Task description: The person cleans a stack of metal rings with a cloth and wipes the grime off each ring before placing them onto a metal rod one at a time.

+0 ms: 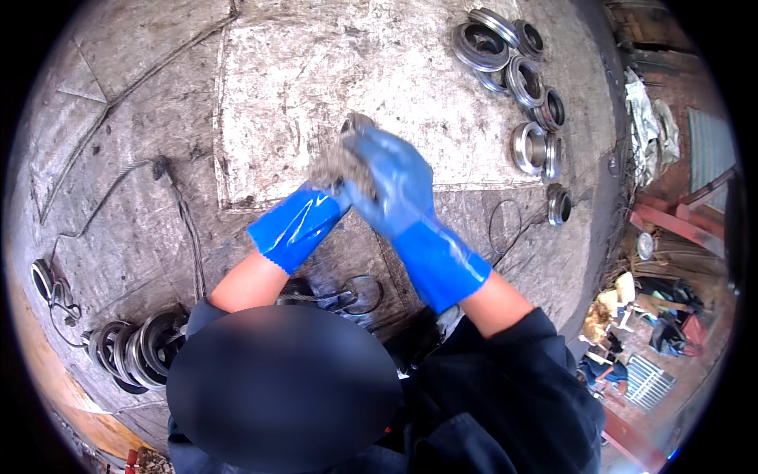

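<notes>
Both my hands are in blue rubber gloves and meet in front of me, over the stained ground sheet (268, 118). My right hand (399, 178) is closed round a grimy grey-brown rag (339, 166), its fingers blurred by motion. Against the rag, from the other side, lies my left hand (345, 194); rag and right hand cover its fingers, so I cannot see its grip. A dark curved edge (357, 121) pokes out past my right fingers. It looks like part of a metal ring, mostly hidden.
Several metal rings (525, 80) lie in a loose group at the far right. More rings (150, 347) lean in a row at the near left, with a single ring (42, 279) beyond. A dark rope (189, 225) crosses the sheet. Red metal beams (679, 225) stand along the right.
</notes>
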A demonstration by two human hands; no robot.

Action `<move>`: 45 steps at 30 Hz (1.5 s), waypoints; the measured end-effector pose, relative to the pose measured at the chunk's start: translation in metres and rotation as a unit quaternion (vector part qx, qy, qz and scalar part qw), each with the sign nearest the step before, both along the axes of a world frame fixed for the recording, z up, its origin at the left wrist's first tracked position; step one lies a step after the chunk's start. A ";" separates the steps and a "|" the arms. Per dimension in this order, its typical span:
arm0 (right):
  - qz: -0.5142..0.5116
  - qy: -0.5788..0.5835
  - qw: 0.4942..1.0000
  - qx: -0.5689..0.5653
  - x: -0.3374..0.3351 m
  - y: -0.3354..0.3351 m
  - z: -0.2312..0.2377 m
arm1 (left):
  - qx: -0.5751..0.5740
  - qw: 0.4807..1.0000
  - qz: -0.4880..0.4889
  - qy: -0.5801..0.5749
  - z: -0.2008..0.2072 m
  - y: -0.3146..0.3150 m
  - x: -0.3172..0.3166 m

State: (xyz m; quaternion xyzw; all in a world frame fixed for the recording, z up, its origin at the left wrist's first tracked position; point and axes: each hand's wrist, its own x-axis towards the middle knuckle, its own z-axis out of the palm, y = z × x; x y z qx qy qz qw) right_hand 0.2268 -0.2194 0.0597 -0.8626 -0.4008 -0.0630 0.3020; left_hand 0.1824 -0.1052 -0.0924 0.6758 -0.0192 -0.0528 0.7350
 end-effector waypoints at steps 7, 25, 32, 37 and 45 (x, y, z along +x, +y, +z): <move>-0.023 0.299 0.942 -0.153 0.048 0.009 0.000 | -0.516 0.809 -0.099 0.264 -0.008 -0.013 -0.043; -0.297 0.699 0.603 0.244 0.089 -0.094 -0.071 | -0.012 0.990 -0.135 0.024 -0.008 -0.004 -0.060; -0.312 0.293 0.896 -0.119 0.104 -0.221 -0.073 | -0.031 0.980 -0.071 0.183 0.048 0.000 -0.038; -0.149 -0.058 0.976 -0.145 0.052 -0.143 -0.007 | 0.009 0.966 -0.010 0.258 0.139 0.045 -0.047; 0.125 0.517 0.801 -0.276 -0.054 0.002 -0.021 | 0.002 0.921 0.159 0.355 0.190 0.126 -0.134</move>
